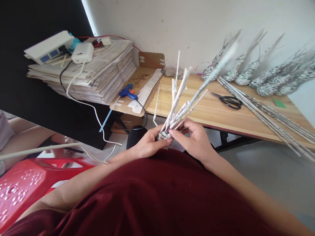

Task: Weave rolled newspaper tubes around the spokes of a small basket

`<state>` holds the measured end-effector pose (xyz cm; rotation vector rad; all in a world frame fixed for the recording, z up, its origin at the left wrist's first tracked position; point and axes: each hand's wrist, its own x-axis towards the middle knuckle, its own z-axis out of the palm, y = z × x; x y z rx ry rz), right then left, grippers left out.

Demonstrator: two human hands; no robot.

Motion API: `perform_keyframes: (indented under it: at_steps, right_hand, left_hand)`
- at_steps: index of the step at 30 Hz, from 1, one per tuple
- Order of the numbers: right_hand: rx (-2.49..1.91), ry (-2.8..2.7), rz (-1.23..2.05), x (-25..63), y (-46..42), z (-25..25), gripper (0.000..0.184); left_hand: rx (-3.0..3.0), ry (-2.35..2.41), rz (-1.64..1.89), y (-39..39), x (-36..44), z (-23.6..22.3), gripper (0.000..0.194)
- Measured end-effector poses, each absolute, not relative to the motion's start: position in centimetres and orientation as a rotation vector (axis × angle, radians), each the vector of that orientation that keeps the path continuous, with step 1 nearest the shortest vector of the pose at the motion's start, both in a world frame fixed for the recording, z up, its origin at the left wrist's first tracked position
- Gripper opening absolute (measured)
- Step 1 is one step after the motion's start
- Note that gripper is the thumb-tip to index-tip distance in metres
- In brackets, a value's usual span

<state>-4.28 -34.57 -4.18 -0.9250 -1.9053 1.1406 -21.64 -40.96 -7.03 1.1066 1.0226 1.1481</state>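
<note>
Close to my body, my left hand is closed round the side of a small woven piece of rolled paper. My right hand pinches its other side, thumb and fingers at the base of the strands. Several rolled paper tubes fan upward from the weave; one long, pale tube leans far to the right and is blurred near its tip. The fingers partly hide the woven base.
Black-handled scissors, loose paper tubes and several woven paper pieces lie on the wooden table. Leftward are a blue glue gun, stacked newspapers, a white cable and a red stool. Another person's legs show.
</note>
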Motion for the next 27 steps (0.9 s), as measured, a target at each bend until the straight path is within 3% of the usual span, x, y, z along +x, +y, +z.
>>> perform_keyframes:
  at_steps: [12,21,27]
  right_hand:
    - [-0.999,-1.879,1.099,-4.8,-34.5,-4.1,0.005]
    - [-0.804,-1.756,1.050,-5.0,-34.9,-5.0,0.005]
    - [-0.729,-1.705,1.202,-5.1,-34.3,-4.8,0.009]
  left_hand:
    - [1.137,1.082,1.086,-40.9,-21.7,-7.0,0.041]
    - [1.032,1.021,1.111,-40.7,-21.2,-6.3,0.040]
    - [1.004,0.937,1.156,-40.5,-21.6,-7.0,0.034]
